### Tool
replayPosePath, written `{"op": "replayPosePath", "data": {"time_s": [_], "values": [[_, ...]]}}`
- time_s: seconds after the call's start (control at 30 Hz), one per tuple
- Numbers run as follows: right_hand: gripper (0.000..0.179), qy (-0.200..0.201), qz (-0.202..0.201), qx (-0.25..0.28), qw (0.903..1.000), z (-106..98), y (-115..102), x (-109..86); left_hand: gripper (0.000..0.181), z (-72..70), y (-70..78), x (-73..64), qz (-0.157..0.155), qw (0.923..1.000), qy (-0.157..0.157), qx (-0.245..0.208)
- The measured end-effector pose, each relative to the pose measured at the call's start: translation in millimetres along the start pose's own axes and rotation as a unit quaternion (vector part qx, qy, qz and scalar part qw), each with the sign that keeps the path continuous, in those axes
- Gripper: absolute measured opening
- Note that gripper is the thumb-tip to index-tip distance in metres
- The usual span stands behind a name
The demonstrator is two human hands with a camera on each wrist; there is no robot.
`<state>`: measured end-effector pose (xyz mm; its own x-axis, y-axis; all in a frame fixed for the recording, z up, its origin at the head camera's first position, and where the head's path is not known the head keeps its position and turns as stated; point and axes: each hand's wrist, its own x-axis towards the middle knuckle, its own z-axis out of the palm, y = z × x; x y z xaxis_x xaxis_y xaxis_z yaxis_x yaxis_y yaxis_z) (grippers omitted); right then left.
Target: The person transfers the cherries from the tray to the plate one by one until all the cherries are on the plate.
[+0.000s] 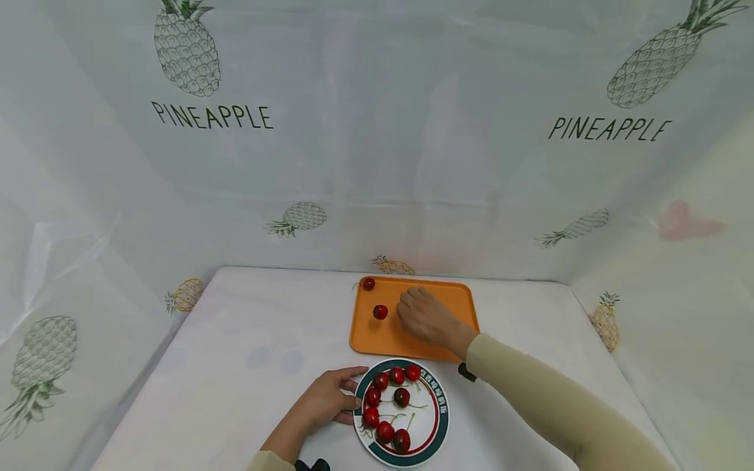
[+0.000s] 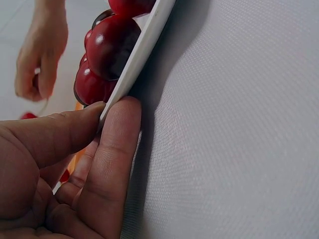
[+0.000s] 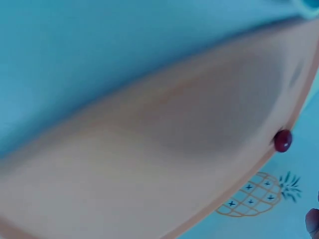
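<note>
My left hand point(image 1: 326, 400) pinches the rim of a white plate point(image 1: 421, 418) with a dark green border, thumb on top and fingers beneath in the left wrist view. Several red cherries point(image 1: 385, 432) with stems lie along the plate's left side. Over the orange tray point(image 1: 336, 340) — my right hand point(image 1: 425, 315) has its fingers curled. It pinches the stem of a dark red cherry point(image 1: 380, 312), which hangs beside the fingertips with its shadow below; the left wrist view also shows this cherry point(image 2: 29, 115). Just a fingertip point(image 3: 312, 221) shows in the right wrist view.
Another cherry point(image 1: 368, 283) lies at the tray's far left corner, its stem over the edge. The plate stands just in front of the tray on a white-covered table point(image 1: 235, 353). A pineapple-printed sheet point(image 1: 383, 163) rises behind the table and on both sides.
</note>
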<state>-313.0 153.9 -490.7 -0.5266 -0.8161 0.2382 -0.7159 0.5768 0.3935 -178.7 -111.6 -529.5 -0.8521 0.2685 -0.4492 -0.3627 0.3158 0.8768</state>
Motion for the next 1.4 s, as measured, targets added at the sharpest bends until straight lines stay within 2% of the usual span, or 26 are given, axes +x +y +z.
{"op": "replayPosePath", "data": {"time_s": [0.13, 0.3, 0.47, 0.77, 0.93, 1.13, 1.4], "values": [[0.016, 0.026, -0.010, 0.021, 0.9994, -16, -10, -18.8, 0.067, -3.3, -1.6, -0.1, -0.002, 1.0000, 0.006, 0.003], [0.018, 0.036, -0.018, 0.045, 0.9981, -30, -27, -44.8, 0.067, -6.0, -3.2, -0.5, -0.001, 1.0000, 0.007, 0.002], [0.019, 0.026, -0.028, 0.065, 0.9971, -37, -44, -67.2, 0.068, -6.1, -2.4, -2.0, 0.003, 0.9999, 0.010, 0.005], [0.027, 0.006, -0.063, 0.070, 0.9955, -44, -66, -100.7, 0.068, -5.4, -0.6, -3.0, 0.004, 0.9999, 0.009, 0.006], [0.023, 0.009, -0.084, 0.080, 0.9932, -42, -74, -110.0, 0.069, -4.3, -0.9, -2.5, 0.004, 0.9999, 0.011, 0.008], [0.017, 0.008, -0.109, 0.068, 0.9917, -38, -80, -115.3, 0.069, -0.5, 1.3, -2.7, 0.001, 0.9998, 0.014, 0.014], [0.014, 0.003, -0.111, 0.056, 0.9923, -35, -83, -120.2, 0.069, 3.3, 2.7, -2.5, 0.002, 0.9998, 0.011, 0.018]]}}
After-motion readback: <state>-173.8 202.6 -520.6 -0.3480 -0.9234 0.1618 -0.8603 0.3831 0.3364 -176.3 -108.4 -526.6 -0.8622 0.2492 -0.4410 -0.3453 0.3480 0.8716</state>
